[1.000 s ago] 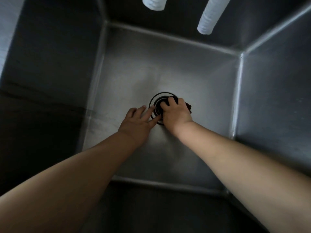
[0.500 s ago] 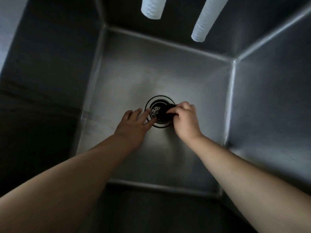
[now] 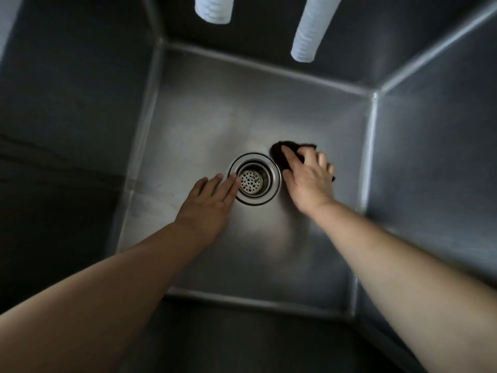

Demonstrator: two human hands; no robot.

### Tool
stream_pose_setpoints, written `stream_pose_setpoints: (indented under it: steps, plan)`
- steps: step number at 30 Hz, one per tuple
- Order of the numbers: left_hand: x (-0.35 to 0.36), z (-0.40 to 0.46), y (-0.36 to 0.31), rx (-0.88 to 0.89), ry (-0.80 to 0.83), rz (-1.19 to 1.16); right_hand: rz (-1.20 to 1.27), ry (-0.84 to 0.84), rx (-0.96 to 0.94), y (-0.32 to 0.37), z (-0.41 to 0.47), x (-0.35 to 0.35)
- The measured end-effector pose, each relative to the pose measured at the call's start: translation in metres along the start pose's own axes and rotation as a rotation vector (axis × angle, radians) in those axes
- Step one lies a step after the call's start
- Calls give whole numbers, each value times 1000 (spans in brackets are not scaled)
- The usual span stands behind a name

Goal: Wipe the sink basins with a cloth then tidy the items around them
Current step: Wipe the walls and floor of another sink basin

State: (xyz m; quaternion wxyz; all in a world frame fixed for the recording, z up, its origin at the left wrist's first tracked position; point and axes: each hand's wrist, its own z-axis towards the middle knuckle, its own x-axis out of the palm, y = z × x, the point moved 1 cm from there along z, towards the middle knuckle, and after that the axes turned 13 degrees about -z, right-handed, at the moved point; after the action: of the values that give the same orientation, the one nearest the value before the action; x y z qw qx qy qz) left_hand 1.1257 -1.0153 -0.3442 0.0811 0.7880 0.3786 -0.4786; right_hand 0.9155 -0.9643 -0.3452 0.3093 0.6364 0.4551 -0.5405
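We are looking down into one deep, square stainless-steel sink basin (image 3: 269, 265) whose brushed floor is catching a soft sheen while its four flat walls are falling into shadow, the corner seams showing as bright straight lines. In the middle of the floor one round metal drain (image 3: 254, 179) is sitting, ringed by concentric rims, with a perforated strainer cup full of small holes at its centre. Our left hand (image 3: 212, 200) is lying flat on the steel with straight fingers held close together, gripping nothing, its fingertips (image 3: 233, 180) touching the left rim of the drain. Our right hand (image 3: 309, 179) is pressing down on one dark cloth (image 3: 282, 149), a soft, crumpled, nearly black wad lying on the basin floor just to the right of the drain and slightly beyond it; the fingers are spreading loosely over the cloth, and we cannot tell whether they are pinching it or only pushing on it, since most of the fabric is hidden beneath the palm. Above the far wall two white cylindrical tubes are hanging with a finely ribbed, woven-looking surface, a short one (image 3: 213, 9) to the left and a longer slanted one (image 3: 312, 28) to the right. We are finding no brand, label or readable writing anywhere.
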Motion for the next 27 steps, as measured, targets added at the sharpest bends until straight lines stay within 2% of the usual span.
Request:
stream_pose_setpoints:
  steps: [5, 10, 12, 15, 18, 24, 27]
  plan:
    - [-3, -3, -4, -113, -79, -124, 102, -12, -28, 22, -59, 22]
    - [-23, -10, 1, -170, -110, -131, 338, 74, -188, 42, -84, 15]
    - [-34, -16, 9, -190, -145, -163, 412, 14, -186, 36, -77, 6]
    - [-50, -28, 23, -244, -176, -183, 300, -138, -22, 16, -46, -6]
    - [-61, -40, 31, -287, -181, -176, 8, -74, 60, -8, -23, -10]
    - [-67, -68, 31, -345, -136, -269, -118, 76, -6, 4, -66, -3]
    - [-71, -83, 30, -349, -89, -336, -127, 160, -158, 26, -94, -3]
